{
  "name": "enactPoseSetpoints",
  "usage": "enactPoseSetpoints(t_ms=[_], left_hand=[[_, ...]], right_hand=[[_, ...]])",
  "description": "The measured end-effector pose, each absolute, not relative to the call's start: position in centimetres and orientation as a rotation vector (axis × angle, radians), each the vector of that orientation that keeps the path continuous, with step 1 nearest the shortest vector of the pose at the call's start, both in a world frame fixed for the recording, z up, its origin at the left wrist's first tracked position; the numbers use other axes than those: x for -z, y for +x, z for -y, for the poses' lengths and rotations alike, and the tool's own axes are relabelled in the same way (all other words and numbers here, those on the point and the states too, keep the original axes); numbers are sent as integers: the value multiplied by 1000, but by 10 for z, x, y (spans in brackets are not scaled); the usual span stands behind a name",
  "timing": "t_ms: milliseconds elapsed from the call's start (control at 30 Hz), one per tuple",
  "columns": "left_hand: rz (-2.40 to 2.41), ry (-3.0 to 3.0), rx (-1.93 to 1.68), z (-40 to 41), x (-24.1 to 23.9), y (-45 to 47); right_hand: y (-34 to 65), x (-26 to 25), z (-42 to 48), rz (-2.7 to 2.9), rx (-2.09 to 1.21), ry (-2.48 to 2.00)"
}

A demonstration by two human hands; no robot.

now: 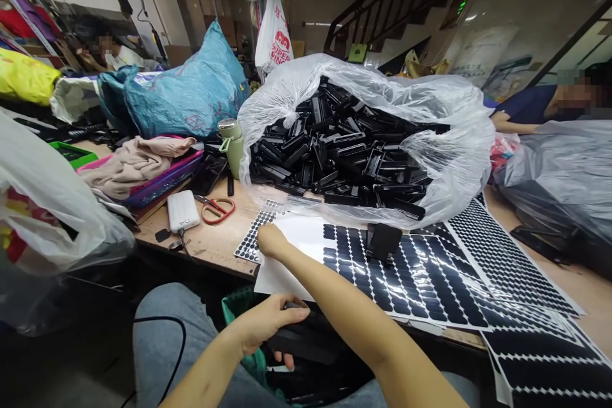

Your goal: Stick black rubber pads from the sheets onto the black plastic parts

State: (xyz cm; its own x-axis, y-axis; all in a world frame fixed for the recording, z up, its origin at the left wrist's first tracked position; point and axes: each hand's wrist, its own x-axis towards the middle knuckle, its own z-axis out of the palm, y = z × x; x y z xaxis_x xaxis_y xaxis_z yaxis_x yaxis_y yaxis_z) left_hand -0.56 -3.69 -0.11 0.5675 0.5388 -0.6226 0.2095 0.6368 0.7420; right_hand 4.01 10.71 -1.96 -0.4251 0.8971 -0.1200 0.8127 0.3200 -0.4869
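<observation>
Fingers [287, 359] of the left hand [261, 325] are holding a dark plastic piece [301, 335] above the lap, the thumb pressing along its upper side, just below the near edge of the table [220, 247]. Crossing over the left hand, the right arm is reaching to the left, and the right hand [271, 240] is resting at the sheet of small black dots [246, 241]; its fingertips are hiding behind the hand, so I cannot tell whether they are gripping anything. Just beside it a white sheet [303, 236] is lying partly over the table edge, and to its right a sheet of larger black stickers [406, 287] is spreading out, with a black holder [386, 241] sitting on it. Behind the sheets a clear plastic bag [461, 115] is gaping open, showing a heap of black plastic parts [329, 140]. Left of the right hand, red-handled scissors [230, 209] are lying near a white power bank [183, 209], while a pale green flask [234, 156] is standing by the bag. Farther left, a beige cloth [136, 166] is lying in a purple basket [184, 170], and a blue sack [191, 95] is bulging behind it. At the far right, a co-worker in a dark sleeve [526, 105] is sitting behind another plastic bag [568, 159].
</observation>
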Motion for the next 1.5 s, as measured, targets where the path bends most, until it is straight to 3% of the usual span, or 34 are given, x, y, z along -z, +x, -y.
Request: enactPoseSetpoints(t_ms=[167,367,600,1500], left_hand=[[-1000,880,-358,32,-5,-7],[-989,925,-553,17,-22,6],[-1040,974,-539,25,-27,34],[-1141,1024,-601,40,-23,57]], right_hand=[[79,-23,-89,2272,-861,-1535],[174,-65,12,1703,-991,-1461],[190,-35,87,1390,-922,-1575],[176,-18,99,1301,-689,-1732]])
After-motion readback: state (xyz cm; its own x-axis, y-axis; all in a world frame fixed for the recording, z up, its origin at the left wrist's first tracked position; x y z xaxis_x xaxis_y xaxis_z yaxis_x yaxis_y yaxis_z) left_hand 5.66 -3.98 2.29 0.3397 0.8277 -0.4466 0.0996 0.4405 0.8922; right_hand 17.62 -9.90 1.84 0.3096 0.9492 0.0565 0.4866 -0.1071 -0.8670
